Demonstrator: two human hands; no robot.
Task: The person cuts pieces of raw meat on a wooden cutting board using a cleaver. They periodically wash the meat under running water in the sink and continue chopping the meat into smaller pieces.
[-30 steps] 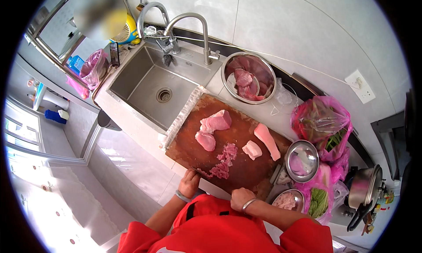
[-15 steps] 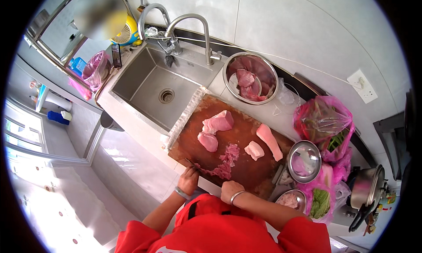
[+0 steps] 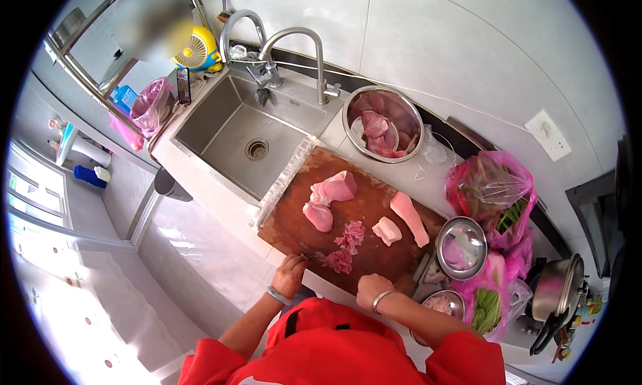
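My left hand point(image 3: 289, 276) is at the near left edge of the wooden cutting board point(image 3: 281, 229), its fingers bent and pressed together. Whatever they may pinch is too small to make out. Farther right along the same edge, my right hand point(image 3: 374, 291) is closed in a fist, and its grip is hidden from above. Between and beyond the hands lies a pile of chopped raw meat point(image 3: 350, 236). Behind it sit a larger lump of pink meat point(image 3: 336, 187) and a smaller rounded piece point(image 3: 317, 216). A pale fatty chunk point(image 3: 386, 231) and a long strip point(image 3: 409, 218) lie to the right.
A steel sink point(image 3: 234, 131) adjoins the board's left. Behind the board stands a steel bowl of meat point(image 3: 348, 121). On the right are an almost bare steel bowl point(image 3: 484, 244), another bowl of pale meat point(image 3: 457, 300), pink bags of greens point(image 3: 461, 178) and a pot point(image 3: 550, 301).
My right hand has shifted right, away from the left hand, which has barely moved. The strand of chopped meat trailing toward my left hand now lies closer to the pile. The view has shifted slightly.
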